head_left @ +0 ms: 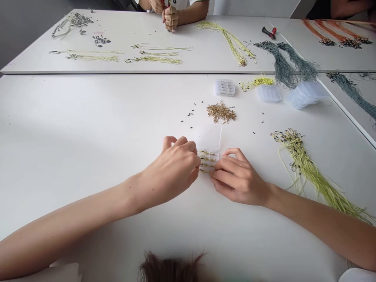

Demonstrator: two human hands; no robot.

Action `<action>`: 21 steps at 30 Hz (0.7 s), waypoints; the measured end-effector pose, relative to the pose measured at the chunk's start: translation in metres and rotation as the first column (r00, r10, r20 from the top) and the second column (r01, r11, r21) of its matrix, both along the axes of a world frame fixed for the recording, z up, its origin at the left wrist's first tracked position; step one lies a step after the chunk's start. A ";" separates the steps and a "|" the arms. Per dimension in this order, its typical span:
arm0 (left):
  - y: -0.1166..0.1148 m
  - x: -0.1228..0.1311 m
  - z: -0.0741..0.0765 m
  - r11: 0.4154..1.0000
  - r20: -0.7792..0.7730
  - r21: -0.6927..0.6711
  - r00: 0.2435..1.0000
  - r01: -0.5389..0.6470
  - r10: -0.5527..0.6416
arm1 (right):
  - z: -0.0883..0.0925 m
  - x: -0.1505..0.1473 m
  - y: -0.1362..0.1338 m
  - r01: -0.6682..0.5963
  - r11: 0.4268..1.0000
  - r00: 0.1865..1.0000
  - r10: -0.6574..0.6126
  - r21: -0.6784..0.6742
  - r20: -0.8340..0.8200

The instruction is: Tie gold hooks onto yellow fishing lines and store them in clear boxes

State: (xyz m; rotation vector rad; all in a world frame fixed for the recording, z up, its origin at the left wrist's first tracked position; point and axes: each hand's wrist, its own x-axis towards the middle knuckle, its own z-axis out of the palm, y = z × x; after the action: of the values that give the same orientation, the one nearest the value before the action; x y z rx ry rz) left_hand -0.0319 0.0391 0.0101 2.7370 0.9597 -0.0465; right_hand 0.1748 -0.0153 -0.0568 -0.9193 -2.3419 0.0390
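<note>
A small clear plastic box [210, 138] lies on the table in front of me, its lid swung back. In its compartments rest several short rigs [208, 159] with dark and gold-coloured metal parts and bits of yellow line. My left hand [173, 170] is at the box's left side, fingers curled inward; the fingertips and anything in them are hidden. From the right, my right hand [242, 178] grips the box's near right edge, its fingertips by the lowest rigs.
Beyond the box is a pile of gold-coloured metal pieces [221, 112]. Closed plastic boxes [225, 87] and stacked boxes [307, 95] stand farther back. A bundle of yellow-green cords [311, 168] lies right, near my forearm. Across the table, a co-worker's hands [169, 17] hold red-handled pliers.
</note>
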 end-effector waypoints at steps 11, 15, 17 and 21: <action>0.002 -0.006 0.006 0.998 -0.015 -0.044 0.998 0.053 -0.053 | 0.000 0.001 0.000 -0.001 1.000 1.000 0.002 -0.007 0.007; -0.001 -0.003 0.002 0.998 -0.026 -0.057 0.999 0.036 -0.037 | -0.001 0.000 0.001 0.005 1.000 1.000 -0.005 -0.004 0.016; -0.002 -0.003 0.001 0.998 -0.014 -0.059 0.999 0.038 -0.038 | 0.000 0.000 0.001 0.008 1.000 1.000 -0.008 -0.001 0.019; 0.000 -0.003 0.002 0.997 0.008 -0.056 0.999 0.051 -0.051 | 0.000 0.000 0.001 0.010 1.000 0.999 -0.010 -0.004 0.034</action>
State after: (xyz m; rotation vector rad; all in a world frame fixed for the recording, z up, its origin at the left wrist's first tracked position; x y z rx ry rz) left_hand -0.0346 0.0388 0.0120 2.7085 0.8736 -0.0724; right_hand 0.1749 -0.0145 -0.0565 -0.9400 -2.3692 0.0239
